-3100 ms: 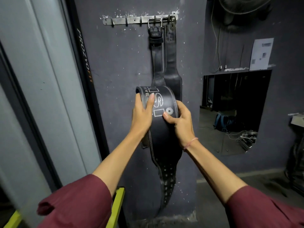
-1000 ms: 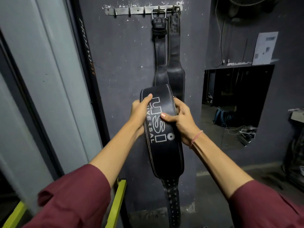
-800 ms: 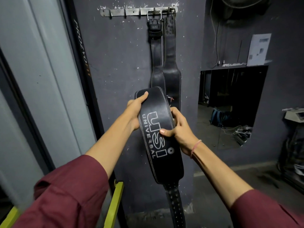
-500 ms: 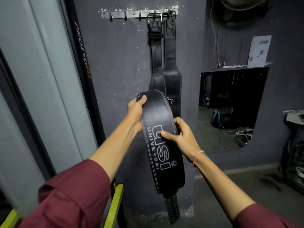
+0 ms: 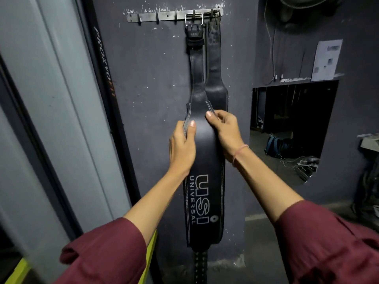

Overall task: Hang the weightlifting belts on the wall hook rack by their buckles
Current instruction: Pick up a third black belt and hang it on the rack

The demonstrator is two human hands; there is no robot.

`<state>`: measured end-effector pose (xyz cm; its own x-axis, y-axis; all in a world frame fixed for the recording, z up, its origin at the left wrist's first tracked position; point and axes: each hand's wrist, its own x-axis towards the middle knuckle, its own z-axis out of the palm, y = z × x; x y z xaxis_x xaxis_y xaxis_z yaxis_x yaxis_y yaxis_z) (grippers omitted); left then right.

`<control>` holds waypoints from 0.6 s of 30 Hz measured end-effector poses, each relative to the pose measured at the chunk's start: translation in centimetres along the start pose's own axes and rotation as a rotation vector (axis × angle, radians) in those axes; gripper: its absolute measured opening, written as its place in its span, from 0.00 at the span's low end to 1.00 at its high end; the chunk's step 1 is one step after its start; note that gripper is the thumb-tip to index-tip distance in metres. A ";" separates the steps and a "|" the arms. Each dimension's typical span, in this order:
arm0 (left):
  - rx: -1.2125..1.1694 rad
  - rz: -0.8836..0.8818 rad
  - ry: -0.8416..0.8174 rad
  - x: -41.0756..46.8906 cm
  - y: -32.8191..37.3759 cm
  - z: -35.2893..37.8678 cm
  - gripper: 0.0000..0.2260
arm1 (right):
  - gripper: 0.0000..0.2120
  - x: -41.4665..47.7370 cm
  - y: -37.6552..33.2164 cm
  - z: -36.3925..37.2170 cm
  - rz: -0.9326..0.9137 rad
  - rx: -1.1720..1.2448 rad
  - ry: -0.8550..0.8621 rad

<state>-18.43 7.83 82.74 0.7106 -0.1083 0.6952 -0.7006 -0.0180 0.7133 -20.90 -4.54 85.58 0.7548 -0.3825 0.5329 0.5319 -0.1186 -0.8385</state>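
- My left hand [image 5: 182,146] grips the black belt's [image 5: 203,177] left edge, thumb on its face.
- My right hand [image 5: 225,132] pinches its right edge.
- It hangs between my forearms, below the wall hook rack [image 5: 164,16].

A metal hook rack [image 5: 164,15] is fixed to the dark wall [image 5: 153,68]; a buckled belt [image 5: 196,64] and a second belt [image 5: 215,64] are hung side by side from its right-end hooks.

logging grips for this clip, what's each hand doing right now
left hand: closed, gripping the left edge of the belt, thumb on its front.
right hand: closed, gripping the same belt's right edge.
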 end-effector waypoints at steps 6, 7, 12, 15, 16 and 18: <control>-0.004 -0.010 -0.006 -0.9 -1.2 -0.6 0.16 | 0.15 -10.2 4.9 -0.1 0.046 0.060 -0.041; -0.003 -0.019 -0.006 -1.0 -1.3 -0.7 0.16 | 0.15 -10.9 5.4 0.1 0.049 0.032 -0.033; 0.001 0.004 0.001 -1.4 -1.4 -0.9 0.16 | 0.10 -4.8 1.6 0.9 0.087 -0.096 -0.012; 0.005 0.006 0.007 -1.8 -1.3 -1.2 0.17 | 0.13 -1.5 -1.0 1.3 0.064 -0.041 -0.043; 0.002 -0.029 -0.013 -1.5 -1.4 -1.4 0.17 | 0.11 -1.4 -0.9 1.4 0.047 -0.024 -0.054; 0.001 -0.154 -0.086 -0.6 -1.1 -1.7 0.21 | 0.02 -2.4 -0.5 1.5 0.007 -0.001 -0.065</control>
<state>-17.97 9.63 81.73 0.8015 -0.1887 0.5674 -0.5838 -0.0416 0.8108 -22.37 -2.17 84.91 0.7818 -0.3229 0.5335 0.5262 -0.1176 -0.8422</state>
